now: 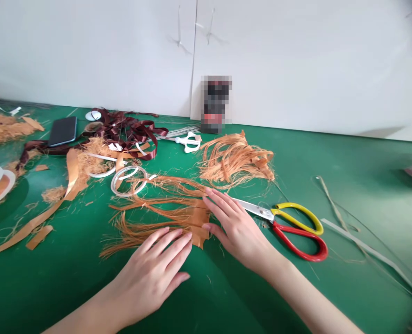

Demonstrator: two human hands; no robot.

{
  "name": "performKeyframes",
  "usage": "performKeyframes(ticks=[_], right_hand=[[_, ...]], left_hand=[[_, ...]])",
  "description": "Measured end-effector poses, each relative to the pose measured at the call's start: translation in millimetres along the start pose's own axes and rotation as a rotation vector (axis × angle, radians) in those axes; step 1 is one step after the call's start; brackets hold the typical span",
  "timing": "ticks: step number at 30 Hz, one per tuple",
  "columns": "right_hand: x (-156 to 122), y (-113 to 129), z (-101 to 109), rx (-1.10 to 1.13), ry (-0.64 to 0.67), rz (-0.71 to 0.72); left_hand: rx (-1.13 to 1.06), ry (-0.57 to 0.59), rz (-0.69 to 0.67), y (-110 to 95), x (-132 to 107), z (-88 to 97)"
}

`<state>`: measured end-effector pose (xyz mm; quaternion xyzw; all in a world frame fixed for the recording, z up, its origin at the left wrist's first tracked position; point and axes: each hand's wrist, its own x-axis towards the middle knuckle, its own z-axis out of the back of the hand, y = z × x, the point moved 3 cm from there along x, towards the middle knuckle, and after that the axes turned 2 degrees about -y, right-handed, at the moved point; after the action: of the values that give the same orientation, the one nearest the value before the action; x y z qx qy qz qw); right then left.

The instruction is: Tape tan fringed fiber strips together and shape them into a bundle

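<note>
On green counter point(331, 162), just left of scissors point(289, 227): frayed orange ribbon point(178, 215), lying flat. Left hand point(157, 269) open and flat, fingertips pressing ribbon's near edge, further left of scissors. Right hand point(237, 227) open, fingers extended on ribbon's right end, nothing gripped; scissors' blade tip hidden behind it. Beyond scissors: second frayed bundle point(235, 160). Well left of scissors: white tape ring point(127, 181).

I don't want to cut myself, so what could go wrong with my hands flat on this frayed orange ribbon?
The scissors lie closed beside the right hand, blade pointing at it; a sideways slide might nick a finger. The frayed orange ribbon that the left hand touches has loose threads, which could snag and pull out further.
</note>
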<state>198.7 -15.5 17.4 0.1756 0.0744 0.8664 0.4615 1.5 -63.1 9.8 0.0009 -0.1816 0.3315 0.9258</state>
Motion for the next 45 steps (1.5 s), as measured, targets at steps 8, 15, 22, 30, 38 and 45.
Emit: performKeyframes(ticks=[8, 15, 22, 30, 38, 45], right_hand=[[36, -25, -1, 0.046, -0.141, -0.100], [32, -40, -8, 0.062, -0.195, -0.102], [25, -28, -12, 0.042, -0.132, -0.018], [25, -25, -11, -0.016, -0.075, -0.056], [25, -25, -10, 0.051, -0.086, -0.047], [24, -23, -8, 0.124, -0.034, -0.017]], left_hand=[[0.079, 0.093, 0.109, 30, 60, -23.9], [0.041, 0.108, 0.101, 45, 49, -26.4], [-0.022, 0.009, 0.128, 49, 49, -20.9], [-0.057, 0.117, 0.043, 55, 49, -25.0], [-0.073, 0.062, -0.038, 54, 47, -16.2], [-0.055, 0.038, -0.016, 48, 49, -16.5]])
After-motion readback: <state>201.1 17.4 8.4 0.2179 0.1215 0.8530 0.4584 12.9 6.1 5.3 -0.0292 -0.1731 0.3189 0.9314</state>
